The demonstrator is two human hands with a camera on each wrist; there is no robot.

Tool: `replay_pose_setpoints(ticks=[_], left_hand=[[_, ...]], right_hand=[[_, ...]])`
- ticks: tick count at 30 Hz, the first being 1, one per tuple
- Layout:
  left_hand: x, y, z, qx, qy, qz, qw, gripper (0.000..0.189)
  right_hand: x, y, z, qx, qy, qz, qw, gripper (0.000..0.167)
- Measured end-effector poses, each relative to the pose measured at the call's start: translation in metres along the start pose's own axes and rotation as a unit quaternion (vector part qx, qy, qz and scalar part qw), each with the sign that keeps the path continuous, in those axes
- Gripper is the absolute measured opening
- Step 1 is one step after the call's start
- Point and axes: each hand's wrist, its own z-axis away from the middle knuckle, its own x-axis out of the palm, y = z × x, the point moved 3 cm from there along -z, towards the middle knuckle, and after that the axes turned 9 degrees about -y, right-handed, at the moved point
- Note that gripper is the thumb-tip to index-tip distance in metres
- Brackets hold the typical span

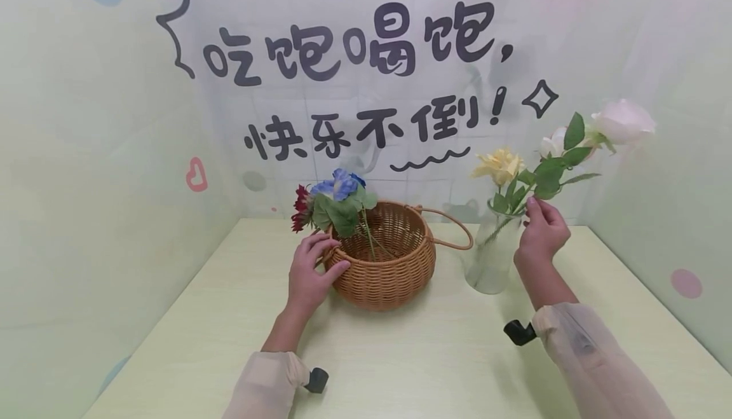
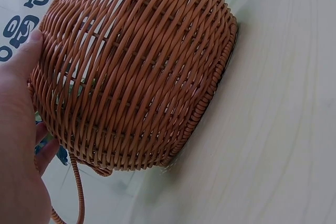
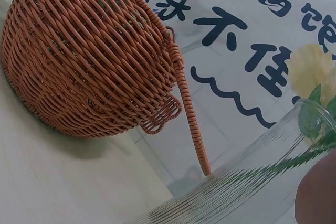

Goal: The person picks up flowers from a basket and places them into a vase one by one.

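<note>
Right of a round, brown wicker basket [image 1: 382, 285], gripped at its rim by the left hand [image 1: 309, 276], the right hand [image 1: 546, 234] seemingly pinches a round, pale pink rose [image 1: 623, 121] by its stem: likely light, crushable, best held there.

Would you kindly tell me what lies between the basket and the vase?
In the head view, the handle of the basket juts toward the vase, over bare tabletop.

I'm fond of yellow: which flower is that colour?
The leftmost bloom at the vase; its neighbours are pale, and blue and red flowers are at the basket.
</note>
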Motion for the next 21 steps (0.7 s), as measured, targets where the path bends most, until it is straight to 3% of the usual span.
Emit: replay_pose_setpoints(ticks=[21], left_hand=[[-0.0006,0.0005,0.0009,0.006,0.006,0.004,1.0000,0.035]], right_hand=[[-0.0008,0.0069,0.0017,0.000,0.009,-0.030,0.9995,0.004]])
